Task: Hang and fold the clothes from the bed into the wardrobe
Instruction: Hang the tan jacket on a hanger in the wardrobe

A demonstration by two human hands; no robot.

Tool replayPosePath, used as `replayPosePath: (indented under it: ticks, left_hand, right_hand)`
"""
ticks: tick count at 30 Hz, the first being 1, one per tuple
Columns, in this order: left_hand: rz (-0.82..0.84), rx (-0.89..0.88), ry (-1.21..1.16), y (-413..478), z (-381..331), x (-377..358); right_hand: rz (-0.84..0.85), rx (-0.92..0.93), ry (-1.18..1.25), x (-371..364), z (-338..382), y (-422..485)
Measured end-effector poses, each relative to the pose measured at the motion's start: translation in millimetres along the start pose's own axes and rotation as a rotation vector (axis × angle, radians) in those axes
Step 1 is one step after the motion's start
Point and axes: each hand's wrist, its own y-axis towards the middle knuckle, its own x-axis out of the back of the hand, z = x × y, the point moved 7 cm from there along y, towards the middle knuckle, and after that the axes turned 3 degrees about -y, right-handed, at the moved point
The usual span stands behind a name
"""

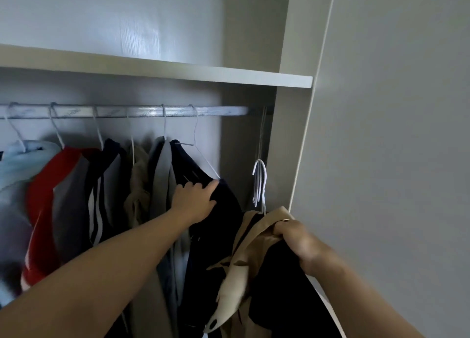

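Garments [106, 185] on the rail [142, 111] beneath the shelf [178, 70].

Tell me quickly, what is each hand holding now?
Left hand: grips the dark garment.
Right hand: grips the tan garment.

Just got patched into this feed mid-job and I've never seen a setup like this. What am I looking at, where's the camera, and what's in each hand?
No machine here: these are a person's two bare arms, filmed by one camera on their head, facing an open wardrobe. The left hand holds a dark garment hanging on the rail beside other hung clothes. The right hand grips a tan garment; white hanger hooks rise from it, below the rail.
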Motion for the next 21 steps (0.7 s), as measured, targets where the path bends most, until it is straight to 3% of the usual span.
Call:
replayPosePath:
  ticks: [3,6,9,15,18,21]
  left_hand:
    - [-0.151,-0.087,-0.107,16.8,-7.8,17.5]
    - [0.048,-0.05,-0.209,37.5,-11.4,1.9]
    - [0.179,-0.01,-0.137,42.3,-7.5,-18.8]
    - [-0.001,0.118,-0.009,41.5,22.2,-18.2]
    - [0.05,0.13,0.084,35.6,37.1,-18.5]
    - [0.042,0.159,0.011,37.7,53.3,-0.3]
  right_hand:
    - [-0.004,-0.02,0.045,-14.1,7.0,13.9]
    - [0.013,-0.062,0.06,-22.4,8.1,21.2]
    - [0.016,-0.087,0.039,-17.6,8.2,23.1]
    - [-0.002,-0.057,-0.027,-5.8,15.6,34.5]
    - [-0.037,0.032,-0.018,-6.9,24.2,45.8]
    - [-0.059,0.108,-0.023,-14.9,38.5,64.2]
